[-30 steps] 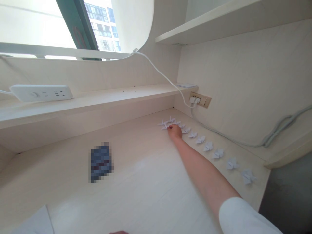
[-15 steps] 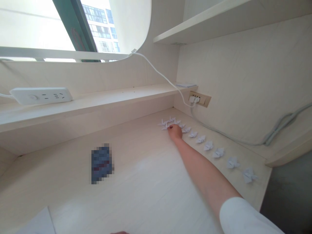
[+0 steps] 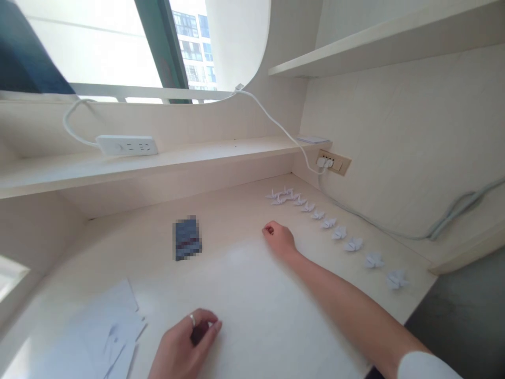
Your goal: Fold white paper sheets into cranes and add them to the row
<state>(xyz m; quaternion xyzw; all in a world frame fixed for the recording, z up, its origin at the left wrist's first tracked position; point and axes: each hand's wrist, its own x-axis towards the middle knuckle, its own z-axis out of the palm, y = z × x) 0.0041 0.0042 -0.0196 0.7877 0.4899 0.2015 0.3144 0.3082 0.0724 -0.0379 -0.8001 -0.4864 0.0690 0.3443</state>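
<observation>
A row of several small white folded paper cranes [image 3: 340, 231] runs along the right side of the pale desk [image 3: 244, 295], ending in a small cluster [image 3: 282, 196] near the back corner. My right hand [image 3: 278, 238] hovers low over the desk, a short way in front of that cluster, with its fingers curled in; nothing shows in them. My left hand [image 3: 185, 342], wearing a ring, rests on the desk near the front edge with fingers curled, beside a loose pile of white paper sheets [image 3: 106, 331].
A blurred dark rectangular thing [image 3: 187, 238] lies mid-desk. A white power strip [image 3: 127, 145] sits on the back ledge. A wall socket [image 3: 333, 162] with white plugs and cables is on the right wall. A shelf [image 3: 379, 37] hangs above, and a window is behind.
My right hand has pulled back from the crane cluster toward me. The view has shifted left and down, bringing my left hand and the paper sheets into sight.
</observation>
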